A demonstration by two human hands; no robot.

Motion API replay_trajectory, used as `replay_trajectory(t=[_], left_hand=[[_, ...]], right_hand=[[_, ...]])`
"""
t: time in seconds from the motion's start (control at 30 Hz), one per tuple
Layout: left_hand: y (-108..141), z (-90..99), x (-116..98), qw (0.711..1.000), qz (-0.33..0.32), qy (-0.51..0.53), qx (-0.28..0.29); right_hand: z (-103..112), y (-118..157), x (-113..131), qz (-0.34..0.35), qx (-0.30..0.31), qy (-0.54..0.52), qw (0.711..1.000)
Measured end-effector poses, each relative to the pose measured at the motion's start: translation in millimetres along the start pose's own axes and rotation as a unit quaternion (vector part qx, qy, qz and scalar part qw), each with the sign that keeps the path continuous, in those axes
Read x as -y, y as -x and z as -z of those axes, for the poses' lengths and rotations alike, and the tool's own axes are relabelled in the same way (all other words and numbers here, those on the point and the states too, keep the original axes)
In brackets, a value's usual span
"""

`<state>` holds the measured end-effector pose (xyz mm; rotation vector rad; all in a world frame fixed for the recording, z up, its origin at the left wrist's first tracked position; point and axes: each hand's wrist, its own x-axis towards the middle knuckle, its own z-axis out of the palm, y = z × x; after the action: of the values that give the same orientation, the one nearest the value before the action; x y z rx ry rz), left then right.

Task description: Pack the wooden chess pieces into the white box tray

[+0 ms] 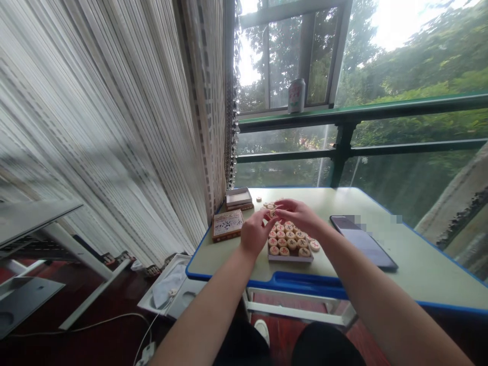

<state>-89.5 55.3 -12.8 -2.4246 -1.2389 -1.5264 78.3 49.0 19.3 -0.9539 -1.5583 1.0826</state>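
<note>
On the light table, a shallow box tray (291, 258) is packed with round wooden Chinese chess pieces (292, 244) bearing red and dark characters. Over the tray's far side, the fingers of both hands come together. My left hand (256, 230) is closed in a pinch at a Chinese chess piece (273, 214). Reaching in from the right, my right hand (299, 215) has its fingers curled on the same piece. A few loose pieces lie just beyond the hands, and one loose piece (314, 245) rests against the tray's right side. My fingers partly hide the tray's far end.
A printed box lid (227, 225) and an open empty box (239, 196) sit at the table's left. One piece (258, 199) lies at the back. Right of the tray lies a dark-edged tablet (362, 243). A can (296, 95) stands on the window rail. A curtain hangs left.
</note>
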Motion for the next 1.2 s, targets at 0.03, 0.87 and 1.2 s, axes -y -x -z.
replay_trajectory(t=[0.03, 0.87, 1.2], left_hand=[[1, 0.3, 0, 1.000, 0.002, -0.007, -0.001], [-2, 1.2, 1, 0.998, -0.035, 0.043, 0.018], [-4, -0.9, 13, 0.998, 0.025, -0.023, -0.055]], right_hand=[[-3, 0, -1, -0.005, 0.003, -0.004, 1.000], [-2, 5, 4, 0.080, 0.004, 0.140, 0.987], [9, 14, 2, 0.087, -0.036, 0.140, 0.986]])
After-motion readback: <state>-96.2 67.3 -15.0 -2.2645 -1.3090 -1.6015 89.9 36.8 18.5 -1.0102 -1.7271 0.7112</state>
